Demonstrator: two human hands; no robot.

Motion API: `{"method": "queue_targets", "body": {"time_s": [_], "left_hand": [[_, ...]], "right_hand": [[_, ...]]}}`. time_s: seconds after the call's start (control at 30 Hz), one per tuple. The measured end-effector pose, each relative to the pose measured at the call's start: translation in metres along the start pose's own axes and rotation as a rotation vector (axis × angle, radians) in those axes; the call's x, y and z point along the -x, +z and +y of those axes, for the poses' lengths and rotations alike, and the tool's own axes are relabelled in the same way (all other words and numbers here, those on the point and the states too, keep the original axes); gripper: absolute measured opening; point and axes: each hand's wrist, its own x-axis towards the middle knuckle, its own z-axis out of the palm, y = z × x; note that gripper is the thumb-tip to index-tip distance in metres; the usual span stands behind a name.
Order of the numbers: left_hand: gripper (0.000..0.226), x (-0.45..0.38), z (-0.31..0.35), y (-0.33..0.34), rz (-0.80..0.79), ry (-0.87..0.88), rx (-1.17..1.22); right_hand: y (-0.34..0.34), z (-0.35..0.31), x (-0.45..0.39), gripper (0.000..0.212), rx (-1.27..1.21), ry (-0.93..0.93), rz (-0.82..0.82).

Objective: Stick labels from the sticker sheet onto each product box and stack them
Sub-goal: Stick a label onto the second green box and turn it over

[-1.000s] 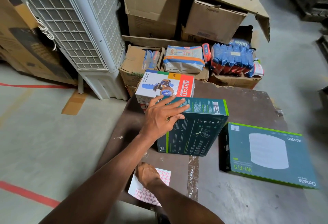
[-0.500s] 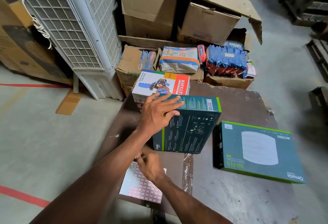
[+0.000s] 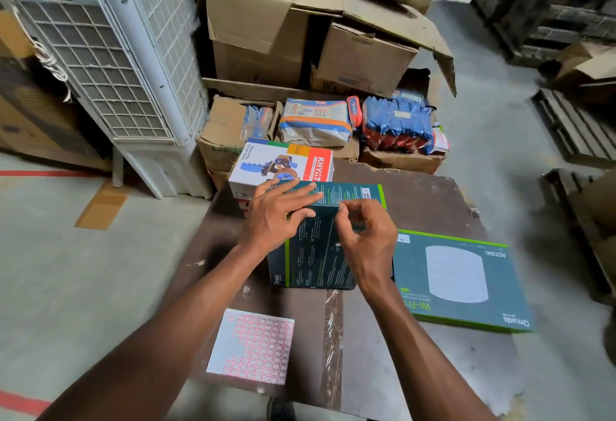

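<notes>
A dark teal product box (image 3: 316, 254) stands tilted on the brown table (image 3: 433, 200). My left hand (image 3: 280, 217) lies flat across its top left corner and steadies it. My right hand (image 3: 366, 240) hovers at the box's upper edge, thumb and forefinger pinched together on what looks like a small label; the label itself is too small to make out. The sticker sheet (image 3: 253, 347), with red-framed labels and several gone, lies on the table near me. A second teal box (image 3: 460, 280) lies flat to the right. A white and red box (image 3: 283, 164) sits behind.
A white air cooler (image 3: 110, 70) stands at the back left. Open cartons (image 3: 300, 30) and bagged goods (image 3: 396, 124) crowd the floor behind the table. Dark pallets (image 3: 573, 127) lie to the right. Red tape lines (image 3: 23, 402) mark the concrete floor.
My right hand has left the sticker sheet and risen to the top edge of the upright teal box. The left hand stays on the box. The camera has moved closer.
</notes>
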Motion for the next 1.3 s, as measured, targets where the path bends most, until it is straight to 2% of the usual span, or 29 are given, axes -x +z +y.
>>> {"method": "queue_targets", "body": {"time_s": [0.23, 0.63, 0.8, 0.9, 0.97, 1.03, 1.2, 1.3], "left_hand": [[0.043, 0.005, 0.0, -0.001, 0.003, 0.005, -0.003], [0.042, 0.01, 0.001, 0.0, 0.017, 0.022, -0.007], [0.041, 0.008, 0.0, 0.001, 0.015, 0.011, -0.002], [0.04, 0.009, 0.0, 0.001, 0.021, 0.008, 0.001], [0.04, 0.012, 0.0, 0.001, 0.03, 0.017, 0.007], [0.04, 0.015, 0.001, 0.001, 0.036, 0.023, 0.007], [0.04, 0.019, 0.002, 0.002, 0.041, 0.028, -0.005], [0.041, 0.022, 0.005, 0.001, 0.049, 0.028, -0.018]], "right_hand": [[0.022, 0.01, -0.002, 0.012, 0.239, -0.135, -0.062], [0.028, 0.015, 0.016, 0.017, 0.408, -0.301, -0.043], [0.021, 0.009, 0.022, 0.028, 0.503, -0.293, -0.099], [0.011, 0.005, 0.019, 0.032, 0.409, -0.169, -0.13], [0.003, 0.003, 0.013, 0.029, 0.323, -0.099, -0.083], [-0.004, 0.003, 0.004, 0.02, 0.285, -0.13, -0.058], [-0.001, 0.018, -0.015, 0.017, 0.364, -0.3, -0.297], [0.001, 0.024, -0.014, 0.022, 0.357, -0.358, -0.318]]}}
